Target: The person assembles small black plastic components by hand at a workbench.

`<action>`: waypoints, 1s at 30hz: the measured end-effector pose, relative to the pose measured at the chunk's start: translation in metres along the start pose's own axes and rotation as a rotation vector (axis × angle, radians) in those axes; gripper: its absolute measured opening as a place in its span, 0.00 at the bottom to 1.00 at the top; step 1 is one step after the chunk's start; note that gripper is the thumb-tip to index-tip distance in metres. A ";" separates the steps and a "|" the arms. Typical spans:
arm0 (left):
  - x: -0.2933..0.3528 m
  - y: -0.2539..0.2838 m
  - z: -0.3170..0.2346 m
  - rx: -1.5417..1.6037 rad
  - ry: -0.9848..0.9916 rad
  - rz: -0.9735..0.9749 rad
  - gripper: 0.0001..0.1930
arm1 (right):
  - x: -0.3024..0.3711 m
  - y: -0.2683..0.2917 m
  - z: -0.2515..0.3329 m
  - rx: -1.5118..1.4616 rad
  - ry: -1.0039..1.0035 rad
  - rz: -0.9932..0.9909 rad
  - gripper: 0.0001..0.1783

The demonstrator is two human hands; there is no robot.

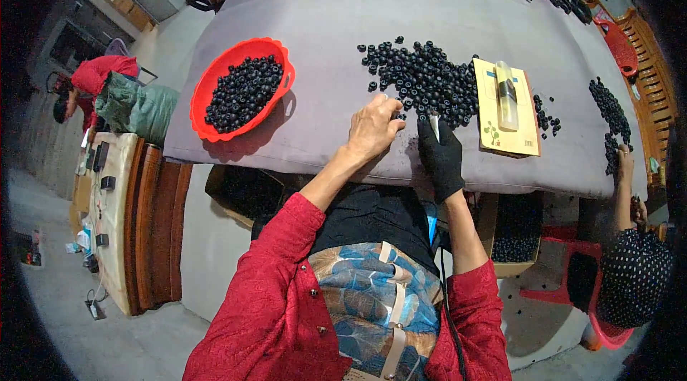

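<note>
Small black round pieces (422, 77), some with a hole in the middle, lie in a loose pile before me on a grey cloth-covered table (322, 59). My bare left hand (373, 125) is at the pile's near edge, fingers curled, with one black piece (401, 116) between thumb and forefinger. Close beside it, my right hand (441, 159), in a black fingerless-looking glove, is closed around a small whitish tool (434, 127) whose tip points at the pile. Most of that tool is hidden by the glove. To the left stands a red scalloped basket (286, 59) full of similar pieces.
Right of the pile lies a yellow booklet (486, 102) with a clear tube (507, 98) on it. More black pieces (608, 113) are at the right edge, where another person's hand (625, 159) reaches. A box of pieces (515, 248) sits below the table.
</note>
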State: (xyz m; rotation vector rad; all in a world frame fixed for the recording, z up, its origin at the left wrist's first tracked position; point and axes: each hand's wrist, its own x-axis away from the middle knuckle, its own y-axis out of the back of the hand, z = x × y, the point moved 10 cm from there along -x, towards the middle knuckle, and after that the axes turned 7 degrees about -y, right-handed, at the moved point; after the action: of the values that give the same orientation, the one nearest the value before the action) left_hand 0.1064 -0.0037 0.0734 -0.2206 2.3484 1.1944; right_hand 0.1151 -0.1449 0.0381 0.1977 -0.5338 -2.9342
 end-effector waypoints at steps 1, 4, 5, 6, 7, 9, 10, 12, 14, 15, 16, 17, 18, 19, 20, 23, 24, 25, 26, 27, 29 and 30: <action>-0.002 -0.001 -0.001 0.001 0.000 0.003 0.10 | 0.003 -0.002 0.008 0.108 0.148 0.003 0.09; -0.002 -0.013 0.003 -0.039 0.046 0.117 0.10 | 0.002 -0.006 0.008 0.229 0.119 0.034 0.08; -0.002 -0.009 0.000 -0.034 -0.001 0.086 0.10 | 0.002 -0.006 0.013 0.227 0.119 0.032 0.08; -0.002 -0.005 -0.003 -0.030 -0.048 0.056 0.11 | 0.001 -0.007 0.012 0.157 0.027 0.055 0.09; -0.001 -0.004 -0.001 -0.031 -0.049 0.057 0.11 | 0.000 -0.009 0.007 0.088 -0.065 0.078 0.10; 0.004 -0.004 0.009 0.414 0.109 0.021 0.09 | -0.001 -0.007 -0.003 0.098 -0.015 0.057 0.09; 0.006 -0.005 0.004 0.419 0.105 0.028 0.09 | 0.000 -0.006 -0.003 0.109 0.039 0.044 0.09; 0.018 -0.016 0.010 0.734 0.264 0.064 0.08 | 0.000 -0.006 0.008 0.031 -0.061 0.066 0.09; 0.022 -0.025 0.012 0.825 0.245 0.051 0.09 | 0.000 -0.007 0.002 -0.042 -0.158 0.080 0.09; 0.025 -0.031 0.010 0.947 0.292 0.057 0.09 | 0.002 -0.004 0.016 0.076 0.063 0.044 0.09; 0.026 -0.037 0.008 1.068 0.340 0.064 0.09 | 0.008 -0.005 0.031 0.194 0.284 0.008 0.08; 0.027 -0.041 0.008 1.167 0.363 0.060 0.09 | 0.007 -0.008 0.028 0.196 0.285 0.006 0.08; 0.027 -0.041 0.009 1.168 0.360 0.060 0.09 | 0.004 -0.007 0.021 0.097 0.233 0.000 0.08; 0.029 -0.043 0.008 1.278 0.369 0.049 0.09 | 0.001 -0.006 0.014 -0.001 0.181 -0.007 0.11; 0.031 -0.042 0.008 1.386 0.380 0.035 0.09 | 0.002 -0.007 0.016 -0.002 0.183 -0.005 0.11; 0.033 -0.045 0.013 1.426 0.395 0.040 0.09 | 0.007 -0.008 0.028 0.096 0.243 -0.020 0.11; 0.033 -0.045 0.014 1.425 0.392 0.039 0.09 | 0.008 -0.011 0.030 0.164 0.241 0.019 0.08; 0.033 -0.043 0.014 1.384 0.367 0.037 0.09 | 0.009 -0.015 0.031 0.232 0.240 0.058 0.11; 0.032 -0.040 0.013 1.341 0.341 0.033 0.09 | 0.009 -0.015 0.031 0.231 0.244 0.057 0.11; 0.033 -0.040 0.015 1.339 0.337 0.031 0.09 | 0.008 -0.015 0.030 0.248 0.259 0.054 0.10; 0.034 -0.046 0.017 1.410 0.365 0.038 0.09 | 0.009 -0.016 0.035 0.266 0.277 0.049 0.10; 0.033 -0.046 0.018 1.410 0.361 0.037 0.09 | 0.005 -0.015 0.023 0.117 0.095 0.080 0.10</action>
State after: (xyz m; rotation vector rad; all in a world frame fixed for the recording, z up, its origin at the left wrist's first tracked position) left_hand 0.1000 -0.0148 0.0152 0.1209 2.8806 -0.7061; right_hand 0.1050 -0.1242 0.0537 0.3195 -0.6831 -2.8016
